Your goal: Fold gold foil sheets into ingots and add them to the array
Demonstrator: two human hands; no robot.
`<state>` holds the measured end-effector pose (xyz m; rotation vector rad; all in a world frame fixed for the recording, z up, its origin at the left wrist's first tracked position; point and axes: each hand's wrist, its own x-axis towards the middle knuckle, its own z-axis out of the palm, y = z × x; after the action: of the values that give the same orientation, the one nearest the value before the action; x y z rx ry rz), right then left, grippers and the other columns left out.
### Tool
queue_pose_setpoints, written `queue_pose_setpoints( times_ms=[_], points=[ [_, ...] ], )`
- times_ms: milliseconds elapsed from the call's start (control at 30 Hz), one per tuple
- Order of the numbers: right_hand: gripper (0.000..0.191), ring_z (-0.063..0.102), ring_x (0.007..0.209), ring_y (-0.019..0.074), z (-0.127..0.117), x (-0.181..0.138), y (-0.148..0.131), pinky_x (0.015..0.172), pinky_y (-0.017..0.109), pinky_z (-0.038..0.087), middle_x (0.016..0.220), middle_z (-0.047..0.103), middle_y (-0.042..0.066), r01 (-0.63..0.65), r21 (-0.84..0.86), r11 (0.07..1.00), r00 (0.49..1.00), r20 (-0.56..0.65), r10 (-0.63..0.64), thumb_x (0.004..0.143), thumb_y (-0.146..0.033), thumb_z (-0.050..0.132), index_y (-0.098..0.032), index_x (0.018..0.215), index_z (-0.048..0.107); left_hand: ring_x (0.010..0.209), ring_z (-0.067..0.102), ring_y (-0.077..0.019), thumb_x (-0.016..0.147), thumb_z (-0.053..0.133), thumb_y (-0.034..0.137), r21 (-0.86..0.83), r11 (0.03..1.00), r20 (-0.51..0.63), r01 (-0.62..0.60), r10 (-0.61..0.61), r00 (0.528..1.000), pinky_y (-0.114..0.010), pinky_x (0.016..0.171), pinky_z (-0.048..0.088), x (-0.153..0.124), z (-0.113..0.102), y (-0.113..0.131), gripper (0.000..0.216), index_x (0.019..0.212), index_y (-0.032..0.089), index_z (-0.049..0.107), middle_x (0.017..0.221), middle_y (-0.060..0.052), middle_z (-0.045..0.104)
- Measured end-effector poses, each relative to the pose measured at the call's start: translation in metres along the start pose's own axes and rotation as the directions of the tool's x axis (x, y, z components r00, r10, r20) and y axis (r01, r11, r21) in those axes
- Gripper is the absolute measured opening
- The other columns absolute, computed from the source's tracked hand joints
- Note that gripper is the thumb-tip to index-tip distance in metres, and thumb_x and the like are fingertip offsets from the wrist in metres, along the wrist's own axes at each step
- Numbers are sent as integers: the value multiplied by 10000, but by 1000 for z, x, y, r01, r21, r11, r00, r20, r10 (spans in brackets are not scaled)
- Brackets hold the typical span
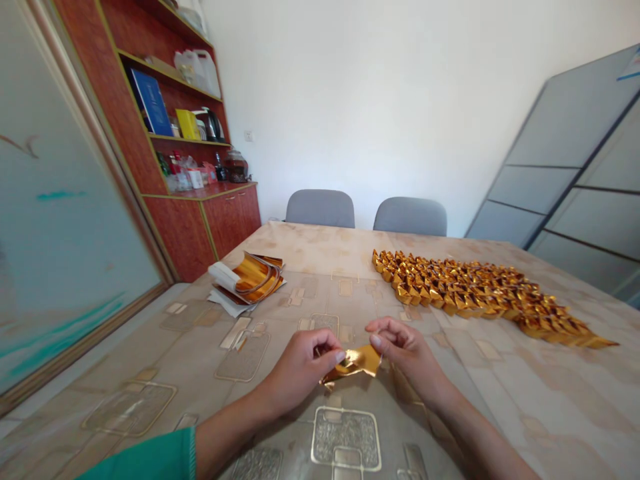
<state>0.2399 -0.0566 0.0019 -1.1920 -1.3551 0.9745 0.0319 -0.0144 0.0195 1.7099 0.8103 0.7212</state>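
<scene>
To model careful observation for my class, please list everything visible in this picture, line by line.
crumpled gold foil sheet: one, gold, pinched between both hands
folded gold foil pieces: many, gold, in rows on the table's right
stack of gold foil sheets: one, gold and white, table's left
patterned beige table: one, beige, foreground
grey padded chairs: two, grey, far side
red-brown wooden cabinet: one, left wall
grey panels: leaning, right
left hand: pinching the sheet's left end
right hand: pinching its right end

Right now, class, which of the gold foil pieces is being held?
The single gold sheet pinched between the left hand and right hand; the folded pieces and the foil stack lie untouched farther off.
</scene>
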Motion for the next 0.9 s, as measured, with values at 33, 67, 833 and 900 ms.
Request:
queue_pose_setpoints(
  times_ms=[33,67,833,900],
  points=[
    [317,434,507,142,0,0,-1,516,272,325,561,525,-46,-10,35,999,1000,-14,11,796,-509,691,-241,962,671,604,468,-129,799,606,354,-37,999,7,23,-23,1000,-234,563,342,0,0,-1,222,714,149,608,648,15,555],
    [373,412,489,139,0,0,-2,498,265,313,544,491,-59,-25,65,998,999,-28,27,792,-528,690,-248,1035,652,602,464,-127,786,617,363,-66,997,12,42,-41,999,-233,563,342,1,1,-2,229,711,148,604,651,14,553],
    [439,414,570,140,21,-8,-2,575,278,363,598,477,-26,-148,233,961,989,19,148,787,-596,676,-214,631,526,544,509,-99,752,708,335,-436,895,52,99,-85,995,-208,524,355,-4,22,-16,258,733,180,502,631,36,553],
    [453,389,567,141,24,-9,-6,565,277,355,591,447,-33,-125,235,964,992,11,126,756,-599,702,-224,610,494,501,467,-78,718,731,291,-488,863,96,133,-98,990,-195,494,322,-3,24,-21,274,748,188,480,615,55,542]
  ],
)
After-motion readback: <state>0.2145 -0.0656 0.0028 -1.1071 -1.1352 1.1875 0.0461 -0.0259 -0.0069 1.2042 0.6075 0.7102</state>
